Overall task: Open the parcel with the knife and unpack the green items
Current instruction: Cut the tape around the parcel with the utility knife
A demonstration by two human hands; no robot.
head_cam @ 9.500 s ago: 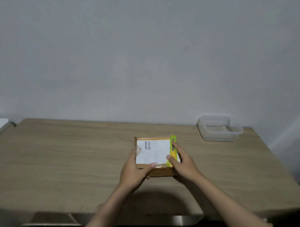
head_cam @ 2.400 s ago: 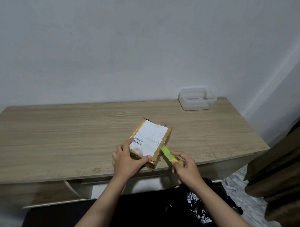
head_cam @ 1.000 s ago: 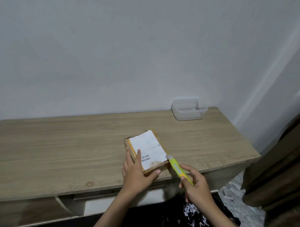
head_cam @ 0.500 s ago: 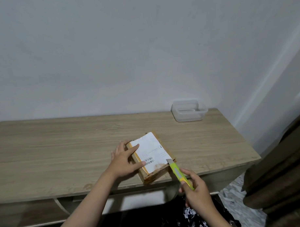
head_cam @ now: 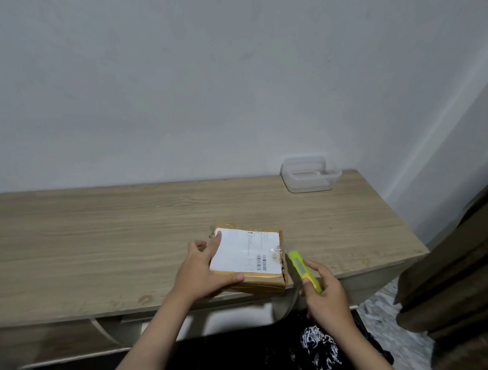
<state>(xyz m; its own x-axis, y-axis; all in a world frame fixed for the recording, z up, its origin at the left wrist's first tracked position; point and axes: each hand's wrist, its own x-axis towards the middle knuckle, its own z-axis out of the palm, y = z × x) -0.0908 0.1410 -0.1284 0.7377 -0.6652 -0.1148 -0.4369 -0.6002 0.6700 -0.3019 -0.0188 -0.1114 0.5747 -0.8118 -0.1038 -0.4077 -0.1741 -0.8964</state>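
A small cardboard parcel (head_cam: 251, 251) with a white shipping label lies flat near the front edge of the wooden desk (head_cam: 97, 235). My left hand (head_cam: 204, 269) presses on its left and front edge, index finger on the label, thumb along the front. My right hand (head_cam: 326, 295) grips a yellow-green utility knife (head_cam: 303, 270), whose tip touches the parcel's right side. The parcel is closed, so its contents are hidden.
A clear plastic container (head_cam: 309, 174) stands at the desk's back right corner by the wall. A dark brown curtain (head_cam: 455, 275) hangs at the right. Black patterned fabric (head_cam: 320, 353) lies below the desk's front edge.
My left hand has turned the parcel so it sits square to the desk edge. The knife tip has come against the parcel's right side.
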